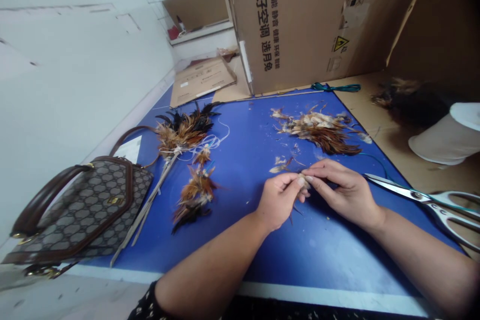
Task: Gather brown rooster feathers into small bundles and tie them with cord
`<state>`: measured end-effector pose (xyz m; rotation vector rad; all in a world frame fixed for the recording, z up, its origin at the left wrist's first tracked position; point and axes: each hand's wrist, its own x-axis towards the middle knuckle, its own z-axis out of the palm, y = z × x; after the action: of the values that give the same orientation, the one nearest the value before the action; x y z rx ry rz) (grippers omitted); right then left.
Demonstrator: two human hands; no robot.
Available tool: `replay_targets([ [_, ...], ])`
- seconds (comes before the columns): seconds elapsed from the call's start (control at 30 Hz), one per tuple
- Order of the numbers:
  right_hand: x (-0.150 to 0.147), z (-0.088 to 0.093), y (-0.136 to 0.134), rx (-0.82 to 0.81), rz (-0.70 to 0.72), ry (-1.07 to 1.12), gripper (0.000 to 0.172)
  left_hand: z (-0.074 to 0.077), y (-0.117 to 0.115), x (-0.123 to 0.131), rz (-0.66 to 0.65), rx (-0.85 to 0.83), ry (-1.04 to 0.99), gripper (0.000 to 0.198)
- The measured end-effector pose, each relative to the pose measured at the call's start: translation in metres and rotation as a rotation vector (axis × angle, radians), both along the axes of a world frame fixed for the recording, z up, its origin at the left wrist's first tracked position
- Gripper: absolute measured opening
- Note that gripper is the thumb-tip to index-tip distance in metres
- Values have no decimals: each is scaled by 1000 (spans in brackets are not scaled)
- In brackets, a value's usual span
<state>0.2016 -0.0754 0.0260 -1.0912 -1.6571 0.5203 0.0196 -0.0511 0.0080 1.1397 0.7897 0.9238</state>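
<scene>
My left hand (279, 195) and my right hand (343, 187) meet over the blue tabletop (240, 170), fingertips pinched together on a small feather (305, 182). Most of it is hidden behind my fingers; dark tips poke out below. Just past my hands lie a few loose feathers (283, 166). A larger heap of brown and cream feathers (318, 132) spreads farther back. On the left, a small feather bunch (195, 192) rests on the table, and beyond it a feather bundle on sticks (183, 132) has white string (212, 142) tangled beside it.
A patterned handbag (86, 205) stands at the left edge. White-handled scissors (423, 197) lie partly spread beside my right arm. Behind them are a white spool (446, 135) and dark feathers (408, 102). A big cardboard box (300, 25) walls off the back, with green cord (337, 87) at its foot.
</scene>
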Motion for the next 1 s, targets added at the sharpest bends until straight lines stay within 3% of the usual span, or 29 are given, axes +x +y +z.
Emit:
replay_targets([
  [0.37, -1, 3, -1, -14, 151, -59, 37, -1, 2, -1, 19, -4, -10, 35],
  [0.47, 6, 3, 2, 23, 16, -93, 35, 1, 5, -2, 117, 20, -41, 32],
  [0.6, 21, -5, 9, 44, -164, -199, 24, 3, 14, -5, 342, 28, -128, 31],
  [0.77, 27, -19, 17, -48, -59, -399, 23, 7, 22, -9, 487, 61, -183, 30],
  [1.0, 1, -20, 20, 35, 58, -571, 34, 6, 18, -7, 462, 60, -141, 31],
])
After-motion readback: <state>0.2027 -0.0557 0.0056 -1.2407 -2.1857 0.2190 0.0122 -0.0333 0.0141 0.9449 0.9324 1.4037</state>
